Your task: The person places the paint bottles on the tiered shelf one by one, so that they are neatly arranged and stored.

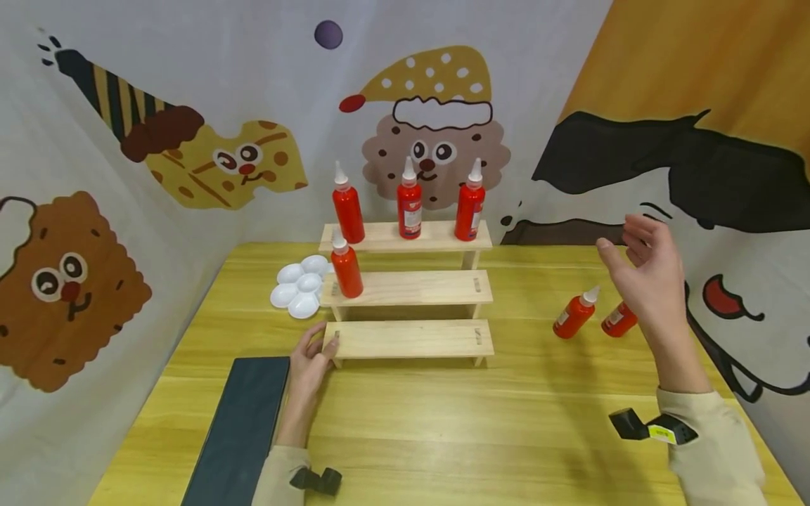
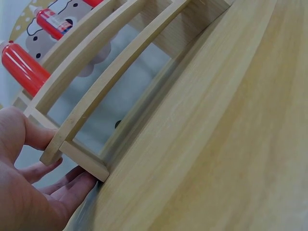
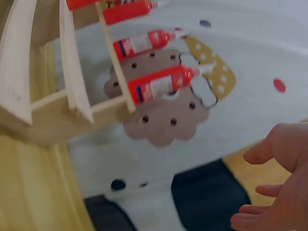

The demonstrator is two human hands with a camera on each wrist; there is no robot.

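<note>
My left hand (image 1: 308, 369) grips the left end of the lowest step of a three-tier wooden display stand (image 1: 408, 339), thumb on the board and fingers by its leg (image 2: 85, 161). Three red squeeze bottles (image 1: 410, 211) with white pointed caps stand along the top tier. On the left of the middle tier stands one more red bottle (image 1: 346, 270). My right hand (image 1: 652, 274) is raised at the right with fingers apart and nothing in it. Just below it, two red bottles stand on the table, one in full view (image 1: 574, 314) and one partly hidden by the wrist (image 1: 619, 320).
A white flower-shaped paint palette (image 1: 302, 303) lies left of the stand. The dark flat rectangular board (image 1: 243, 414) lies at the front left of the wood-grain table (image 1: 481, 436). Behind hangs a cloth with cartoon prints (image 1: 253, 42).
</note>
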